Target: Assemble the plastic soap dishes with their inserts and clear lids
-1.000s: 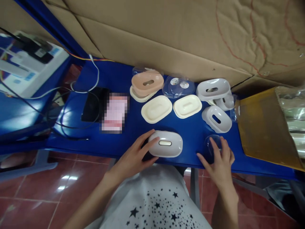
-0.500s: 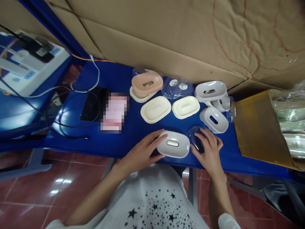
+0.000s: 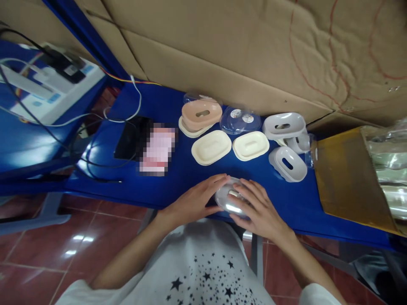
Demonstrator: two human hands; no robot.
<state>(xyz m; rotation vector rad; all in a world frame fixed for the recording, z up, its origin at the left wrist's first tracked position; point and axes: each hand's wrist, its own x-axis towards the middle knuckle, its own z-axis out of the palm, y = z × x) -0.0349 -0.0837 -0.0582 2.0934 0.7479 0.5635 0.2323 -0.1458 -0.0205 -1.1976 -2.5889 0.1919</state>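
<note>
A pale grey soap dish [image 3: 235, 194] lies at the table's front edge, with a clear plastic lid [image 3: 233, 207] over it. Around the left end of the dish, my left hand [image 3: 199, 198] grips its side with thumb and fingers. My right hand [image 3: 258, 208] is closed over the lid from the right, its fingers spread across the top. Whether the lid sits fully down on the rim is hidden by my fingers. Just behind are two cream inner trays [image 3: 211, 147] [image 3: 251, 145]. More grey soap dishes [image 3: 288, 164] rest to the right.
A peach soap dish [image 3: 202, 114] and clear lids [image 3: 241, 120] stand at the back against cardboard [image 3: 203, 55]. To the right is an open carton [image 3: 341, 173] of wrapped pieces. A phone [image 3: 157, 150], cables and a power strip [image 3: 60, 93] are on the left.
My right hand has brought the clear lid leftward from beside the grey soap dish onto its top. The left hand has kept its hold on the dish. The view has shifted slightly.
</note>
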